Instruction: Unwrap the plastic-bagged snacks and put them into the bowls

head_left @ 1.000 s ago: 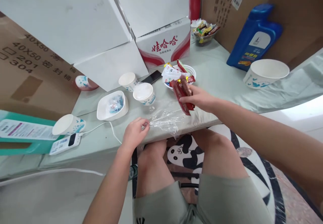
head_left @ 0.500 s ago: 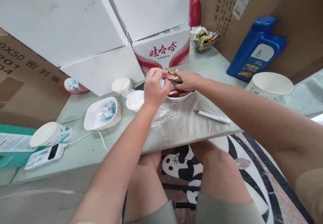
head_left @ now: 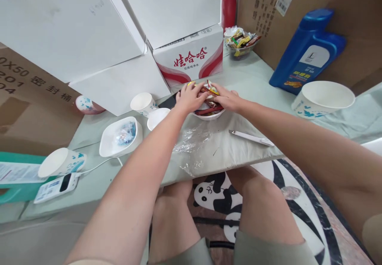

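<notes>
A white bowl (head_left: 209,117) heaped with wrapped snack packets (head_left: 212,105) sits near the middle of the table. My left hand (head_left: 191,96) lies over the packets from the left, fingers spread and pointing away from me. From the right, my right hand (head_left: 228,97) rests against the heap with its fingers stretched out, partly over the packets. Both hands touch the packets, and neither is closed round one. Clear plastic film (head_left: 191,141) lies crumpled in front of the bowl. A white utility knife (head_left: 251,137) lies to the right of the film.
Left of the bowl stand a small white bowl (head_left: 157,117), a paper cup (head_left: 143,102) and a white dish (head_left: 121,150) holding a blue packet. A blue bottle (head_left: 304,54) and paper tub (head_left: 324,98) stand right. White boxes (head_left: 191,58) and a candy bowl (head_left: 241,50) line the back.
My left hand has opened from a pinch above the bowl and now lies spread on the packets. My right hand's fingers have loosened. The view has shifted slightly.
</notes>
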{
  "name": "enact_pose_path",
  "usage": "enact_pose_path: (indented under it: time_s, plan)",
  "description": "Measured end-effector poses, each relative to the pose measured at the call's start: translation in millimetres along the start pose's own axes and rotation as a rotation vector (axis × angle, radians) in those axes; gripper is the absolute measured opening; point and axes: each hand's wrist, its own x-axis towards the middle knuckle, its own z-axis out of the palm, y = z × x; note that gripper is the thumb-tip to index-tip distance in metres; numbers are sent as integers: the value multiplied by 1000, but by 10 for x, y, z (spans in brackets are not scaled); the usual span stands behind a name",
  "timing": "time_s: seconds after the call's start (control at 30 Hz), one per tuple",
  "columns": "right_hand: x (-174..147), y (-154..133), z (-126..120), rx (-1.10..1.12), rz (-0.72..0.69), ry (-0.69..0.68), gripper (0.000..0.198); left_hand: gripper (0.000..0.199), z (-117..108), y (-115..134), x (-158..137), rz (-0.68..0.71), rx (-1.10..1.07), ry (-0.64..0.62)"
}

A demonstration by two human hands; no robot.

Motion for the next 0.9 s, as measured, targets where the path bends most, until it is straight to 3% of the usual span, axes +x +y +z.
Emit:
enact_pose_path:
  time_s: [0.1,0.17,0.23,0.33,0.4,0.47,0.53,0.63,0.7,0.83,0.9]
  plan:
    - [-344,-69,-171,98,20,254,59,43,-311,82,-140,74,-41,252]
    - [-701,-170,-175,119,46,368,55,30,-482,165,-432,66,-79,337]
    - [-1053,-309,-44,132,60,228,56,21,-545,224,-836,-28,-79,267]
    - [-1403,-515,293,24,10,-165,57,22,-434,199,-1437,-97,-22,85]
    - [-1528,-588,480,-56,6,-266,46,45,-309,108,-1724,-101,20,-78]
    - [-1649,-585,571,-31,3,-235,40,70,-218,-2,-1897,-104,42,-202]
    - [-1824,-525,572,79,-8,-168,37,83,-183,-89,-1972,-118,45,-258]
    - [-2162,-399,521,209,-23,-79,35,87,-188,-120,-1955,-161,81,-294]
    - [-2361,-323,521,207,-36,-27,39,72,-187,-82,-1887,-144,137,-306]
    - [-2548,-194,620,201,-51,65,42,8,-171,23,-1717,-54,104,-328]
    - [-2560,-132,675,293,-4,162,45,20,-192,42,-1683,-122,-45,-324]
